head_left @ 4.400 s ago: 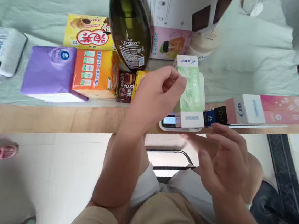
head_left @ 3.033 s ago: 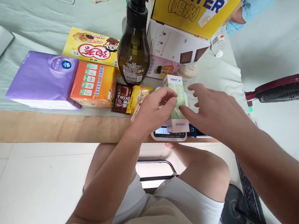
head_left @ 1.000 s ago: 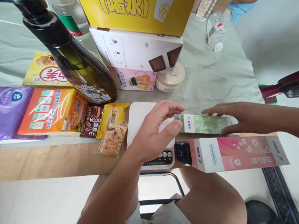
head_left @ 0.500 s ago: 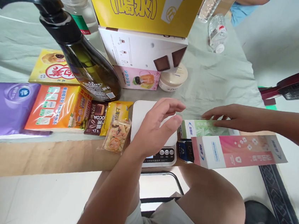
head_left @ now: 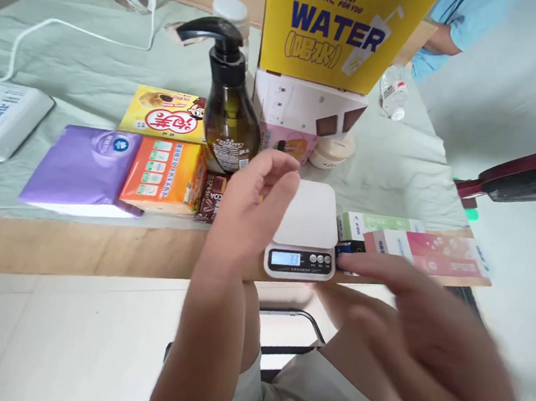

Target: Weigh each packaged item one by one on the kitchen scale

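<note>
A white kitchen scale (head_left: 312, 215) lies at the table's near edge, its display lit and its plate bare where it shows. My left hand (head_left: 261, 203) hovers over the scale's left side, fingers loosely curved, thumb apart, holding nothing. It hides most of the snack packets beside the scale; a brown cocoa snack packet (head_left: 211, 198) still shows. Blurred by motion, my right hand (head_left: 427, 326) is in front of the table edge, fingers stretched and nothing seen in it. Behind its fingertips lie a pink toothpaste box (head_left: 435, 253), a green toothpaste box (head_left: 385, 223) and a dark blue box (head_left: 349, 257).
Left are a purple tissue pack (head_left: 82, 165), an orange tissue pack (head_left: 163, 173), a yellow snack box (head_left: 162, 113) and a white device (head_left: 6, 119). A pump bottle (head_left: 232, 114), stacked boxes (head_left: 333, 35) and a cream jar (head_left: 331, 151) stand behind. Another person's arm (head_left: 440, 41) is at the back.
My right hand has left the toothpaste boxes and come down toward me. My left hand has moved off the scale's middle to its left side. The view has shifted, showing more at left.
</note>
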`<state>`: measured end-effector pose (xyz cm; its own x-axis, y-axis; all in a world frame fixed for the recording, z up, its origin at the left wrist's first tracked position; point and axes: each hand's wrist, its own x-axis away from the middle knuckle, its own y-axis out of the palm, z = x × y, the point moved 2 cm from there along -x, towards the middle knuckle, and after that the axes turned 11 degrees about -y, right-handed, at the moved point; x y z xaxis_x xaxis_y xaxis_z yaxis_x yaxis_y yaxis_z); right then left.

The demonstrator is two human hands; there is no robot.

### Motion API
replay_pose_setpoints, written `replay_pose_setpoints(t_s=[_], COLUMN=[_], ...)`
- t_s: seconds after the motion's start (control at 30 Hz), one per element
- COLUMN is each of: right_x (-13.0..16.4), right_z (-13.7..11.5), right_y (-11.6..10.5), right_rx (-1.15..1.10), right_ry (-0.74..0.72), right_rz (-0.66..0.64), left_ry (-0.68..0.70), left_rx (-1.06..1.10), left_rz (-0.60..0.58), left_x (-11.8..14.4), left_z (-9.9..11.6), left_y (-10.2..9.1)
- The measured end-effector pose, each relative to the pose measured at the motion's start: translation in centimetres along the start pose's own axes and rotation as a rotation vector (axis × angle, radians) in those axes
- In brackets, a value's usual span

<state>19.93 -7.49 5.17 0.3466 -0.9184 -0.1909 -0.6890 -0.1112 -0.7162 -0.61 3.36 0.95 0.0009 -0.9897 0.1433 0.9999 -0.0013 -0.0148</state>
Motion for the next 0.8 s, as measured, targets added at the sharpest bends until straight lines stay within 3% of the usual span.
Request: replay_pose_setpoints(t_s=[0.1, 0.17, 0.23, 0.37, 0.57, 0.67, 0.8], right_x=[-1.6, -3.3, -4.9, -6.9, -7.2, -7.0, -7.0], right_z=[-0.7, 0.1, 1.3, 2.8, 2.6, 2.2, 1.8], right_y=[7.4, 10.5, 12.2, 13.4, 13.8, 13.6, 12.4], right_rx=[0.127, 0.250, 0.339, 0.414, 0.371, 0.329, 0.305], right_ry=[-0.096, -0.130, -0.130, -0.074, -0.095, -0.134, -0.201], right_rz=[-0.070, -0.105, -0.156, -0.224, -0.152, -0.095, 0.036], left_ry=[-0.127, -0.219, -0.315, -0.434, -0.456, -0.428, -0.289], left_rx=[-0.243, -0.395, -0.502, -0.595, -0.635, -0.634, -0.520], left_rz=[0.107, 0.134, 0.115, 0.017, -0.102, -0.123, -0.102], left_x=[1.3, 1.9, 2.1, 1.5, 0.7, 0.8, 1.0], left_z=[0.0, -0.4, -0.8, -1.3, -1.6, -1.6, -1.1], left_y=[-3.3, -4.9, -5.9, -6.2, -5.7, -5.8, -5.5])
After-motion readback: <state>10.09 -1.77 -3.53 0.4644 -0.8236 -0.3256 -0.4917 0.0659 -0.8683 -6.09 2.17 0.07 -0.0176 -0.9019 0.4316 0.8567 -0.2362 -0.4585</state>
